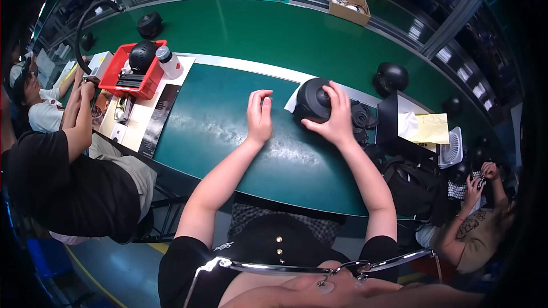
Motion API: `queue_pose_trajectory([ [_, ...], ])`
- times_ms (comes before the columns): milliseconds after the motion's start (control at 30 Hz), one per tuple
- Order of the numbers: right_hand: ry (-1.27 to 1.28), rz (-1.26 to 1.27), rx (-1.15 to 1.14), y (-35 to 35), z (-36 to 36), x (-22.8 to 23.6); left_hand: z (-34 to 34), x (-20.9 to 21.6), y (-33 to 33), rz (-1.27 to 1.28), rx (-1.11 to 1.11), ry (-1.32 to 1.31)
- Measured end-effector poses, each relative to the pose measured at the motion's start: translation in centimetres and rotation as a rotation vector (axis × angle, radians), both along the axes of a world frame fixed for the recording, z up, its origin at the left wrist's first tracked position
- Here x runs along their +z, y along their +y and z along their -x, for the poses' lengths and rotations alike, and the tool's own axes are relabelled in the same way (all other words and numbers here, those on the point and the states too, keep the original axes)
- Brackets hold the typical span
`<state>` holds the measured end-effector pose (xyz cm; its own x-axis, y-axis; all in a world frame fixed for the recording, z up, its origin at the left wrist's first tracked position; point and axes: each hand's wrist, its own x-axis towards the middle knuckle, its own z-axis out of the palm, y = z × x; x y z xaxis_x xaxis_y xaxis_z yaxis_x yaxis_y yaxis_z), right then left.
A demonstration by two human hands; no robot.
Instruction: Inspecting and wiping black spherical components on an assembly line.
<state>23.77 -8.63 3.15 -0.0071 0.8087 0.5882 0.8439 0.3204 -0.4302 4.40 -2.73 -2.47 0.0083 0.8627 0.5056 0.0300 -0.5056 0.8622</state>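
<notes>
A black, rounded housing with a circular stepped top [311,101] is at the far right part of the green work mat [228,94]. My right hand [338,115] is closed around its right side, thumb at the near edge and fingers over the top. To the left, my left hand [260,117] is apart from the housing, over the mat, with its fingers loosely bent and nothing in it. Just right of the housing lie black ring-shaped parts [362,117], partly hidden behind my right hand.
A red bin [150,84] with black parts and a white bottle [169,63] stand at the left. At the right are a black box [388,120] with yellow paper and a black bag [412,185]. Beyond runs a green conveyor [228,28] with black housings. Co-workers sit on both sides.
</notes>
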Motion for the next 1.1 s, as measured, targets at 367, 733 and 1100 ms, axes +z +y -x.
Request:
queue_pose_trajectory([
  [367, -0.078, -0.082, -0.042, 1.7, -0.7, -0.3, 0.6, -0.6, 0.7, 0.04, 0.007, 0.03],
  [733, 1.907, 0.576, 0.521, 2.3, 0.7, -1.1, 1.4, 0.6, -0.2, 0.435, -0.703, -0.551],
  [1100, 1.921, 0.672, 0.671, 3.0, 2.1, -1.6, 1.3, 1.2, -0.3, 0.338, -0.699, -0.387],
])
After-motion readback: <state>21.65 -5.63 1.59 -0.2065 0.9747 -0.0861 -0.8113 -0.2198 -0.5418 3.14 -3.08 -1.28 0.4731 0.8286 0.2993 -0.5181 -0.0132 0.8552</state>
